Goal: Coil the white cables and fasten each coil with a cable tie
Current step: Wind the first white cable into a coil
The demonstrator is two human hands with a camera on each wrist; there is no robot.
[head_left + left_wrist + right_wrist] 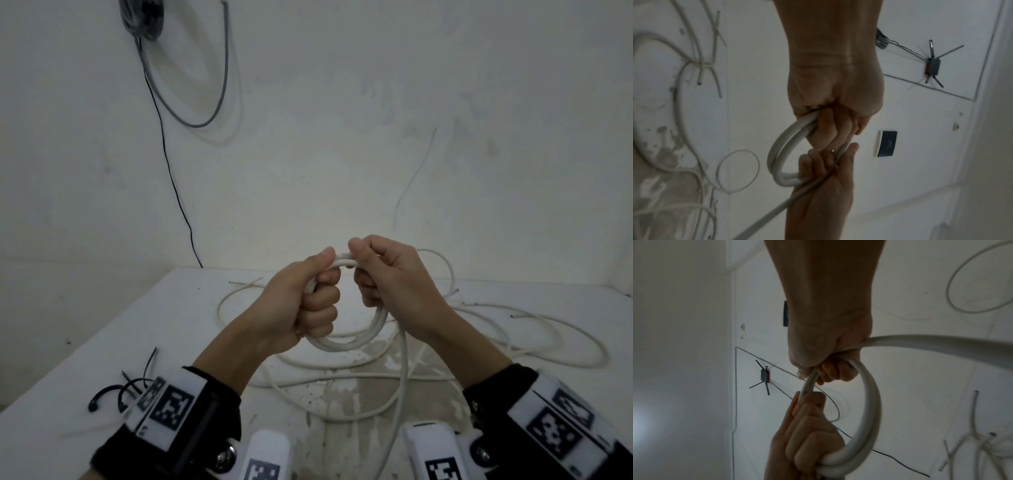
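Observation:
A small coil of white cable point(346, 337) hangs between both hands above the table. My left hand point(308, 301) grips the coil's left side in a fist, thumb on top. My right hand point(383, 274) grips the coil's right side, thumb pressing the strands at the top. In the left wrist view the coil point(781, 146) runs from my left hand point(830, 123) to my right hand point(824, 170). In the right wrist view the coil point(869, 410) loops from my right hand point(830, 368) to my left hand point(807, 431). The cable's loose tail point(404, 370) drops to the table. Black cable ties point(120, 390) lie at the front left.
More loose white cables point(513, 329) sprawl over the white table point(102, 325) behind and to the right of my hands. A white wall stands behind the table, with a thin black wire point(171, 178) and a grey cable loop point(205, 102) hanging on it.

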